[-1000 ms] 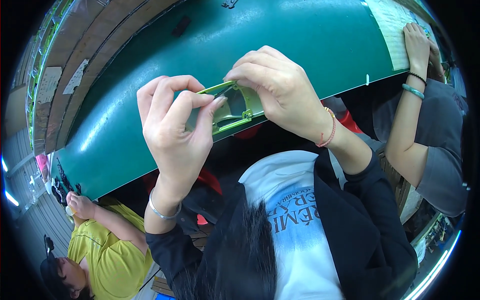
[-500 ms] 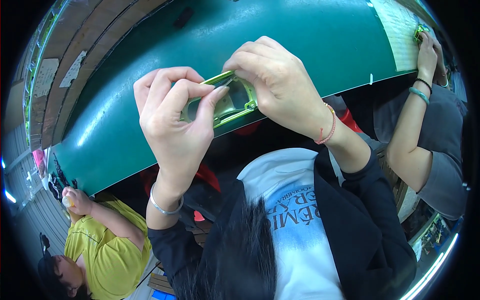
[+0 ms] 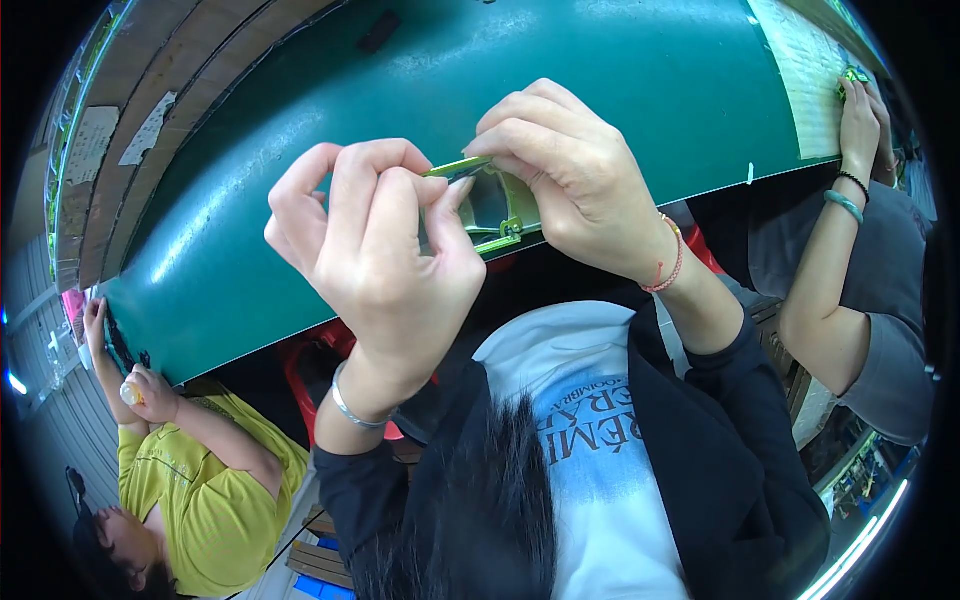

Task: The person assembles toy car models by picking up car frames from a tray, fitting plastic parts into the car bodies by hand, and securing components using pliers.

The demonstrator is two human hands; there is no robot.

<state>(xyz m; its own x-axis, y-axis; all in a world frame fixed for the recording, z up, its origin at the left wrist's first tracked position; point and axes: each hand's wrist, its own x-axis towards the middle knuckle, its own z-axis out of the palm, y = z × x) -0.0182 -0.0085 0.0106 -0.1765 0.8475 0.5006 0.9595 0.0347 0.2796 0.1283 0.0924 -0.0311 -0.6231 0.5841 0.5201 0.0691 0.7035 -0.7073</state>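
Between both hands, above the front edge of the green table (image 3: 640, 90), is a shiny lime-green frame-shaped part (image 3: 498, 241) with an opening and a small knobbed piece at its lower right corner. My left hand (image 3: 385, 235) pinches its left end, with thumb and fingers over the opening and rim. My right hand (image 3: 575, 175) grips the upper right end, fingertips on the rim and palm toward me. The fingers hide much of the part, and I cannot make out whether they hold any smaller piece.
A dark flat piece (image 3: 380, 32) lies on the far part of the table. Brown boards (image 3: 170, 110) rise at the left. On the right, another person's hand (image 3: 860, 125) works beside a pale sheet (image 3: 795, 75). A person in yellow (image 3: 215, 500) sits at the left.
My left hand has moved right and turned, covering more of the green part. The part and my right hand have shifted slightly right. The left person's other hand now shows at the table.
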